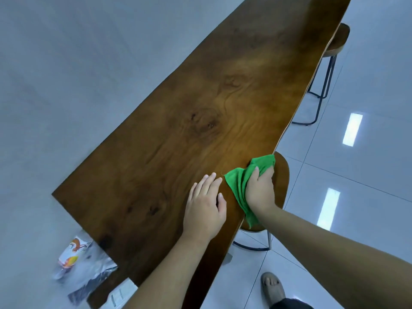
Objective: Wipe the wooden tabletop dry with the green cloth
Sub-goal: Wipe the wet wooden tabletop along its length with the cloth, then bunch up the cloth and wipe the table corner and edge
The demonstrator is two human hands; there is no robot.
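The long dark wooden tabletop [189, 121] runs from the lower left to the upper right, set against a pale wall. My right hand [259, 188] grips the bunched green cloth [239, 184] at the table's right edge, pressing it on the wood. Part of the cloth hangs over the edge below my wrist. My left hand [206, 206] lies flat on the tabletop just left of the cloth, fingers spread, holding nothing.
A wooden stool [281, 181] with metal legs stands tucked under the table's right edge below my right hand. A second stool [336, 41] stands farther along. Plastic bags [78, 262] lie at the table's near-left end. My sandalled foot [273, 288] rests on the glossy tiled floor.
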